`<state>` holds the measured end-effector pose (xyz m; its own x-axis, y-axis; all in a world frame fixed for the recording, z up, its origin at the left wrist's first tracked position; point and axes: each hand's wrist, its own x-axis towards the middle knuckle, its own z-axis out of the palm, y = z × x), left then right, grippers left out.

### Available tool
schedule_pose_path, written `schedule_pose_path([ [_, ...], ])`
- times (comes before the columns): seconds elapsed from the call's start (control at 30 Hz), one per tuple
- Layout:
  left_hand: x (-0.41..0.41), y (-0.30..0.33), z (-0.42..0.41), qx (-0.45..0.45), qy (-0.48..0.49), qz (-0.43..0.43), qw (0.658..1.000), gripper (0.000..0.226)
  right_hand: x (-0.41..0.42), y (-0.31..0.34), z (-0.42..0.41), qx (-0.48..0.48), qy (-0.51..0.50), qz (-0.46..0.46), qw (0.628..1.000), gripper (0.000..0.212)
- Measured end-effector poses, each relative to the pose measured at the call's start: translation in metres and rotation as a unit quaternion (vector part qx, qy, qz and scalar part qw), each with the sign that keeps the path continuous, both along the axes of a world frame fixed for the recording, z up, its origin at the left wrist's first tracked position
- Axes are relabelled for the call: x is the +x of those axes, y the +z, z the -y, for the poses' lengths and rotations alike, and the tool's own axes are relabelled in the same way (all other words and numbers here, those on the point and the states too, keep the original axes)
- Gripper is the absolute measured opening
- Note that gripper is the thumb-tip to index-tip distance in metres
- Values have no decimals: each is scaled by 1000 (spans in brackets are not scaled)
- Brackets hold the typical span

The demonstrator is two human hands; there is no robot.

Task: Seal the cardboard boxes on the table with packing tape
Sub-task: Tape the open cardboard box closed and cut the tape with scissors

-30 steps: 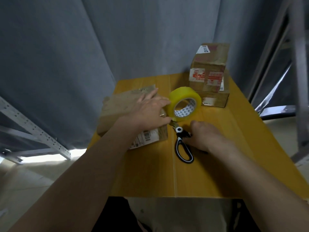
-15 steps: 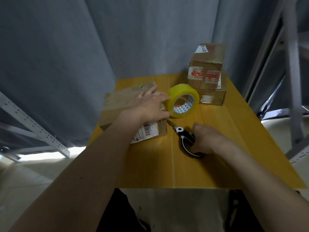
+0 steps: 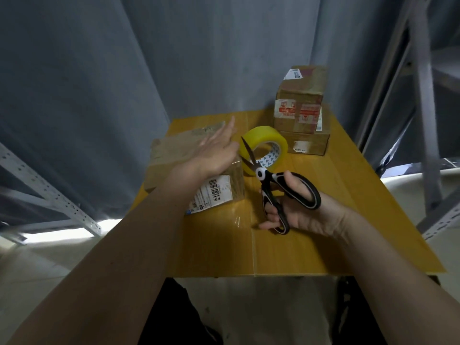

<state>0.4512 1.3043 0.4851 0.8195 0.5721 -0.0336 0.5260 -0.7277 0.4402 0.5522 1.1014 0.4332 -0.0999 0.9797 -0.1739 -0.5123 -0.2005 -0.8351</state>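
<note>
gripping scissors, right hand (left hand flat on box)

The left hand lies over the near cardboard box, hiding much of its top and whether the flaps meet beneath the palm; its fingers are smeared by motion blur. The left forearm covers part of the shipping label, whose print is too small to read. The scissors cross in front of the tape roll, masking part of its core, and the right hand hides part of the handles. The lower stacked box has its top hidden under the upper box, whose red printing is illegible. Both forearms run off the bottom edge.
</note>
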Motion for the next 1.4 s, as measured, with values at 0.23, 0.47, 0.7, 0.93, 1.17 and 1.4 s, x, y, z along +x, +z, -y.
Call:
schedule_pose_path([
  [0.23,1,3,3,-9,7,27,1000,67,-9,9,-17,-24,-11,42,999,79],
  [0.47,3,4,3,-6,30,20,999,69,-12,16,-24,-49,-36,69,996,65],
  [0.7,3,3,2,8,18,13,1000,68,-16,18,-23,-72,-64,149,984,72],
  [0.93,3,1,2,20,12,16,1000,68,-21,26,-44,-71,-118,144,980,66],
  [1.17,3,0,3,50,8,-20,999,58,-28,22,-55,-65,-160,105,979,63],
  [1.4,5,0,4,97,-46,-47,993,49,-29,18,-59,-49,-186,110,975,60],
])
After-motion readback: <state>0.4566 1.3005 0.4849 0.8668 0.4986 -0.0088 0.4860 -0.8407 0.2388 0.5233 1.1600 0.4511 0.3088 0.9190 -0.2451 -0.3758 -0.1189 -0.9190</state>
